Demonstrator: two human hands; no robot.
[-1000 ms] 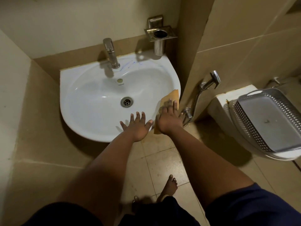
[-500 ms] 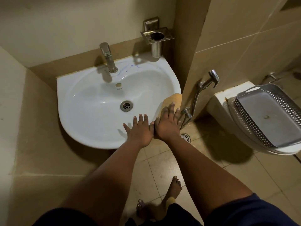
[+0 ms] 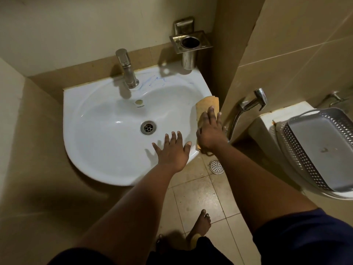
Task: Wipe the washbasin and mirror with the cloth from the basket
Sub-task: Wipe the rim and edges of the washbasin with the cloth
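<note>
One cloth [image 3: 207, 106] under R hand [image 3: 209, 133], washbasin [image 3: 69, 113] rim

Bare left hand [image 3: 172, 151] and right hand [image 3: 209, 133], navy sleeve [image 3: 305, 238], bare foot [image 3: 201, 224]

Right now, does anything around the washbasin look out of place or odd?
Yes: blue scribble marks streak the back ledge of the washbasin just right of the tap, which is odd on white ceramic. The grey basket sits tilted on the toilet, leaning rather than flat. Nothing looks spilled or broken.
</note>
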